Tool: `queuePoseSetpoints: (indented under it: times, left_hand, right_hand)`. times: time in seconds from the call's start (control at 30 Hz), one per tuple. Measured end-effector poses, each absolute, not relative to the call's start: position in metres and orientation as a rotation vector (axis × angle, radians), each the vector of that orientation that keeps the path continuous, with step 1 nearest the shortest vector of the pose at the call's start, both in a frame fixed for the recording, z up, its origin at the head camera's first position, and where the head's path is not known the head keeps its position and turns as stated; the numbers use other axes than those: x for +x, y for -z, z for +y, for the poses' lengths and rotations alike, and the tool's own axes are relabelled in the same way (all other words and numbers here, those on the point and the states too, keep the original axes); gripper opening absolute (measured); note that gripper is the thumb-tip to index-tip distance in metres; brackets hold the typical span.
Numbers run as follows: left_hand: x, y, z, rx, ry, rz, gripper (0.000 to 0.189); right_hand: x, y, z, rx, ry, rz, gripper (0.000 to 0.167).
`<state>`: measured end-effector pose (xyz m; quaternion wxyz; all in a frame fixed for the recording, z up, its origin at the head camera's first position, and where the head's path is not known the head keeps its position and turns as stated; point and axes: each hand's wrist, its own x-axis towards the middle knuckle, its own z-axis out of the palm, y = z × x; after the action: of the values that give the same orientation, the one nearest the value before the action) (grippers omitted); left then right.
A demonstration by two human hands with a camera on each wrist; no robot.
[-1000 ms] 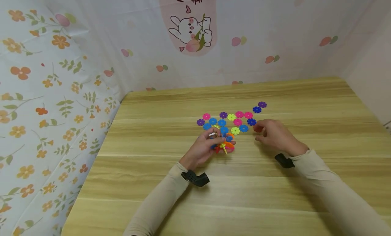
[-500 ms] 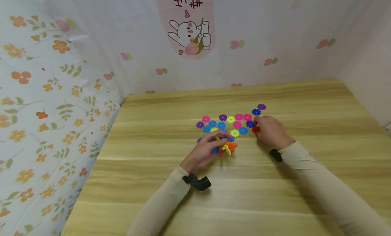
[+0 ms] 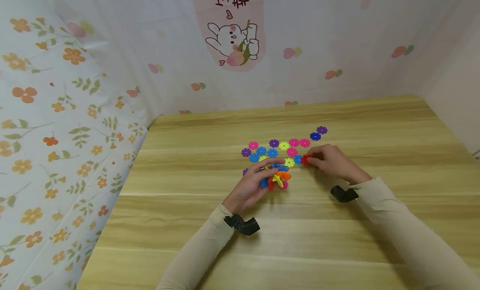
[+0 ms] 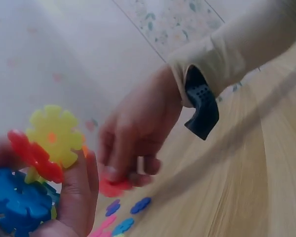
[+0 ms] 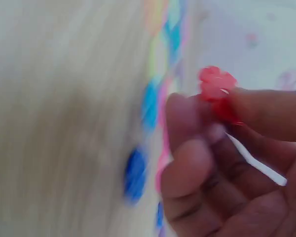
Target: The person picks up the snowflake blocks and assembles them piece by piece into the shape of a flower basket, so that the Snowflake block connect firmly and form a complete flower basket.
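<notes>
In the head view, my left hand (image 3: 247, 186) holds a cluster of interlocked plastic snowflake discs above the table. An orange disc (image 3: 283, 176) and a yellow disc (image 3: 277, 181) face outward in it. The left wrist view shows the cluster's blue disc (image 4: 22, 200) and red disc (image 4: 35, 155) at different angles, with fingers curled about them. To the right, my right hand (image 3: 335, 164) pinches a loose red snowflake disc (image 5: 217, 85) between thumb and finger. That disc is apart from the cluster. Part of the cluster is hidden behind the left fingers.
Several loose discs lie on the wooden table (image 3: 210, 240) beyond the hands, among them a pink disc (image 3: 253, 145), a dark blue disc (image 3: 315, 136) and a purple disc (image 3: 321, 130). A printed curtain (image 3: 168, 40) hangs behind the table.
With the red disc in its pinch, my right hand has moved slightly left from beside the loose discs. The left hand has turned the cluster a little and now stays nearly still.
</notes>
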<state>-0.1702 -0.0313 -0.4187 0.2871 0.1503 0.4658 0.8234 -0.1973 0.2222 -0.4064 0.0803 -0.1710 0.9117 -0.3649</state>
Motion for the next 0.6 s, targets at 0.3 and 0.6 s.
queuePoseSetpoints:
  times: [0.3, 0.6]
  left_hand:
    - [-0.169, 0.416, -0.026, 0.428, -2.156, 1.305, 0.038]
    - [-0.166, 0.417, -0.026, 0.443, -2.094, 1.480, 0.037]
  right_hand:
    - [-0.168, 0.380, 0.190, -0.637, 1.530, 2.639, 0.017]
    - [-0.158, 0.376, 0.178, -0.656, 1.502, 2.746, 0.016]
